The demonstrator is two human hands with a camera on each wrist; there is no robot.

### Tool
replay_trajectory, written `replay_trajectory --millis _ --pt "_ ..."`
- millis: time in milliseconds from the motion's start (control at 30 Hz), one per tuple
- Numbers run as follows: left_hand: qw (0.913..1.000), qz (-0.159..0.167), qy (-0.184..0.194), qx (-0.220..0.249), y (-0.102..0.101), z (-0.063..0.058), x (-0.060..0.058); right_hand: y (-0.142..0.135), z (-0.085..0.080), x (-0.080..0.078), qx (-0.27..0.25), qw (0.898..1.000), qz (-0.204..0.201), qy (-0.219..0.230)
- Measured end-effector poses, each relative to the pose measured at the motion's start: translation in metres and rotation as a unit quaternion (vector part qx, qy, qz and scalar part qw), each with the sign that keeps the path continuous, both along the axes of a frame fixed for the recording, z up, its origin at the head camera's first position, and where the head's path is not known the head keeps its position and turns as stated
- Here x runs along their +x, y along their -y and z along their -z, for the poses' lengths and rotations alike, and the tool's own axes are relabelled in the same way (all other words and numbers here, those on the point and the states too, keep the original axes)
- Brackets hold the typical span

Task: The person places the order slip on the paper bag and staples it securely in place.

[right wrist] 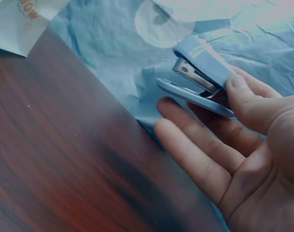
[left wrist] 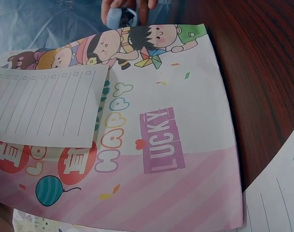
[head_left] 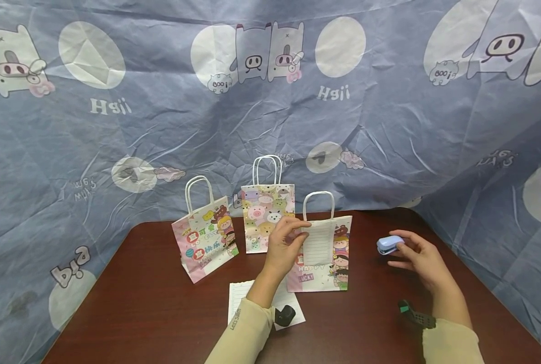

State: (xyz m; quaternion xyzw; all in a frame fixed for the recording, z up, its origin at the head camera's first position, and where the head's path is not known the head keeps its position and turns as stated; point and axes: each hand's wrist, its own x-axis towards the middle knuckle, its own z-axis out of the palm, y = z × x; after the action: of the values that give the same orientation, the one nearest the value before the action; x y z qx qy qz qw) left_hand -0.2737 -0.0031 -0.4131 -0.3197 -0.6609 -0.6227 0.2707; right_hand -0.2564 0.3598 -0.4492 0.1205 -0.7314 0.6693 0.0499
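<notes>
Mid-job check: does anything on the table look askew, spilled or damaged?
The leftmost paper bag looks askew: it stands turned at an angle, while the middle bag and rightmost bag face nearly straight on. I see nothing spilled or plainly damaged.

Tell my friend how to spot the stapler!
Find the dark red-brown table, then the person's right hand above its right side. It pinches a small stapler, pale blue and with no pictures, unlike the cartoon-printed paper gift bags nearby.
</notes>
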Motion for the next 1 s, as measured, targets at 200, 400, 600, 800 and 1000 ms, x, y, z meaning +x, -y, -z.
replay_trajectory --millis 200,400,600,800,1000 --pt "1.0000 0.001 -0.003 0.006 0.001 0.001 0.000 0.006 0.001 -0.004 -0.024 1.000 -0.010 -0.006" --pt "0.9999 0.001 -0.005 0.009 0.001 0.002 0.000 0.010 0.003 -0.007 -0.028 0.999 -0.015 -0.016" --pt "1.0000 0.004 -0.005 0.004 -0.001 0.001 0.000 0.013 0.002 -0.010 -0.053 0.998 -0.014 -0.032" --pt "1.0000 -0.004 -0.003 -0.003 0.000 0.001 0.001 0.017 0.000 -0.011 -0.102 0.993 -0.015 -0.062" --pt "1.0000 -0.005 -0.006 -0.003 0.001 0.001 0.001 0.027 -0.011 -0.011 -0.110 0.989 0.050 -0.087"
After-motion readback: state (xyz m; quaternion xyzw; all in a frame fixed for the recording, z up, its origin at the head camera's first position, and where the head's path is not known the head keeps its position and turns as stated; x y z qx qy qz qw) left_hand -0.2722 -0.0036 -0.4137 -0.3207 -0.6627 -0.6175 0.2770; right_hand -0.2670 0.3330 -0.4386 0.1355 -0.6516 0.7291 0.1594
